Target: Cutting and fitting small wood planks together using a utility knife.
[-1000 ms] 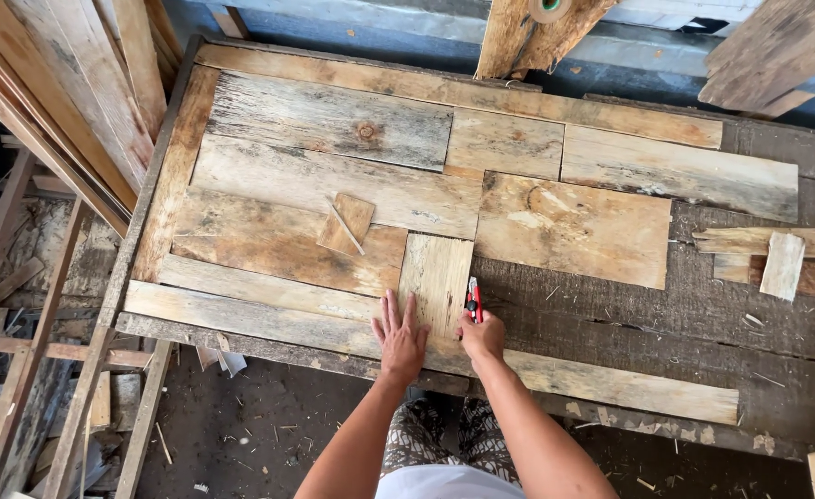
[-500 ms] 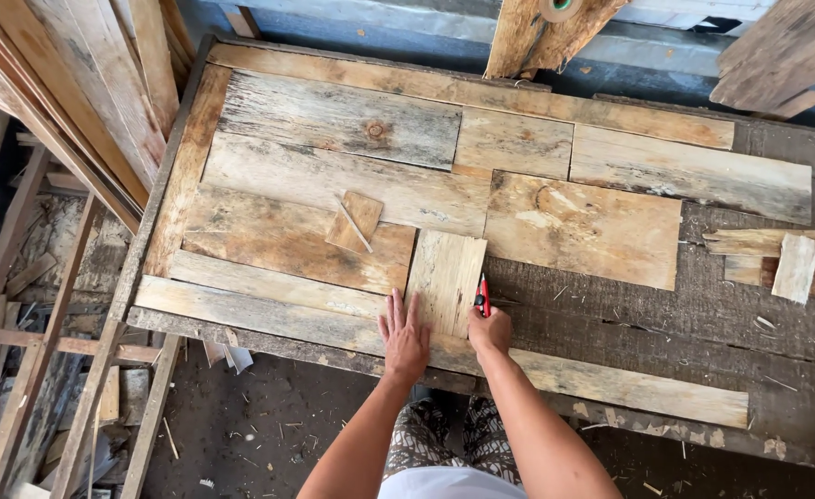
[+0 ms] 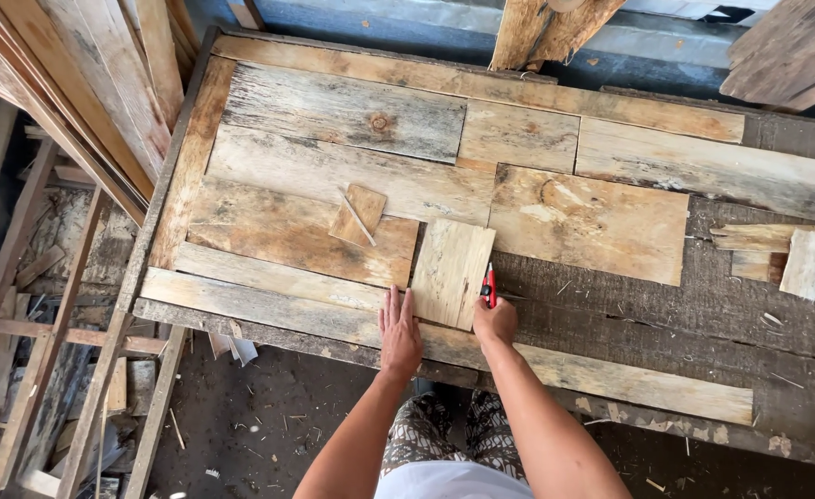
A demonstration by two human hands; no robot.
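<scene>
Seen from above, a dark, rough wooden tabletop (image 3: 722, 305) is partly covered with weathered planks fitted side by side, with a dirt floor (image 3: 269, 416) and stacked boards (image 3: 75, 83) around it. The left hand (image 3: 399, 334) lies flat, fingers spread, beside a small pale board (image 3: 452, 273) near the front edge. The right hand (image 3: 494, 323) is clamped on a red pencil (image 3: 490, 282) against that board's right edge.

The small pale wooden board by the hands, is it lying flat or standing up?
Lying flat. The small pale wooden board shows its whole broad face, resting on the plank tabletop, with the left hand beside it.
</scene>
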